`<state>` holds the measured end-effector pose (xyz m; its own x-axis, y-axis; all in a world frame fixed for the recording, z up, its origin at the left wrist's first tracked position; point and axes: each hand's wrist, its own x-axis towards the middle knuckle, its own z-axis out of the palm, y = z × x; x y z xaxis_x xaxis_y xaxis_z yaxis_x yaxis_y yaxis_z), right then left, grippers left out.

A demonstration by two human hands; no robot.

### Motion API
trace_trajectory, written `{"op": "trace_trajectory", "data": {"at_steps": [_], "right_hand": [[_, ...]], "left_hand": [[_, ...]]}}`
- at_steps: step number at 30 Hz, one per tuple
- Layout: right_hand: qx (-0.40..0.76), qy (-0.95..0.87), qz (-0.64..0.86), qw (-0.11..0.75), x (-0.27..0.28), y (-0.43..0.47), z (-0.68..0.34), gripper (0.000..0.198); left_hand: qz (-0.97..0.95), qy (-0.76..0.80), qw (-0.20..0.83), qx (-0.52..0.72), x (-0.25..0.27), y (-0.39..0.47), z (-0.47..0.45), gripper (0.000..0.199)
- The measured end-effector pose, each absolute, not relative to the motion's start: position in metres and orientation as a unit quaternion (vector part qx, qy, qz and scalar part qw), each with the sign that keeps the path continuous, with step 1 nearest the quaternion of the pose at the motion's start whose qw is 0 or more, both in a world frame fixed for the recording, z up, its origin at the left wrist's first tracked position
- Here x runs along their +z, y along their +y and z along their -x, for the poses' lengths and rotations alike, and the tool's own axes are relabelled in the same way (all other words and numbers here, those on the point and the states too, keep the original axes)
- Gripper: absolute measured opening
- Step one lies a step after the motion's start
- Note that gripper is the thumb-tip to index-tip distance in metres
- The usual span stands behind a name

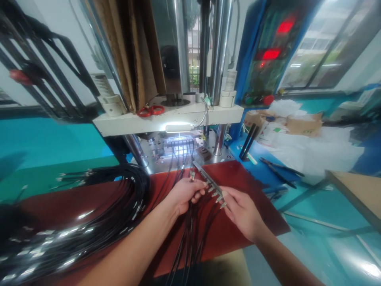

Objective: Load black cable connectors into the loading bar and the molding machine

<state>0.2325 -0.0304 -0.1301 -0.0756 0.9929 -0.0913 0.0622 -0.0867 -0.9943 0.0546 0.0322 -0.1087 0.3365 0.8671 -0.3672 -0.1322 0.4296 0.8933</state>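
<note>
Between my hands a narrow metal bar (205, 174) slants down to the right, with several small metal connectors (214, 194) along its lower edge. My right hand (242, 210) is closed on the bar's near end. My left hand (186, 194) pinches black cables; one metal cable end (192, 174) sticks up above its fingers. Its fingertips lie close to the bar's left side. Thin black cables (186, 242) hang down below both hands over the red-brown board (238, 174). Exactly how the cables meet the bar is partly hidden by the fingers.
A press with a white crossbeam (125, 124) stands ahead; red-handled scissors (150, 111) lie on it. Under its lamp, a lit fixture (178, 147) holds several cables. A big cable coil (133, 190) lies left. Pliers (281, 171) and white bags (315, 147) are at right.
</note>
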Motion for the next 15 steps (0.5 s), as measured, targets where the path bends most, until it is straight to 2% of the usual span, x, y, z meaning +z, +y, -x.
{"op": "trace_trajectory", "data": {"at_steps": [6, 11, 15], "right_hand": [[0.575, -0.404, 0.525, 0.480, -0.131, -0.031, -0.231, 0.046], [0.580, -0.385, 0.526, 0.488, -0.131, -0.031, -0.232, 0.046], [0.587, -0.384, 0.524, 0.484, -0.131, -0.031, -0.232, 0.046]], "left_hand": [[-0.420, 0.454, 0.645, 0.449, -0.103, 0.021, -0.035, 0.025], [-0.307, 0.365, 0.747, 0.463, -0.104, 0.016, -0.013, 0.029], [-0.276, 0.356, 0.754, 0.478, -0.109, 0.017, -0.013, 0.018]]}}
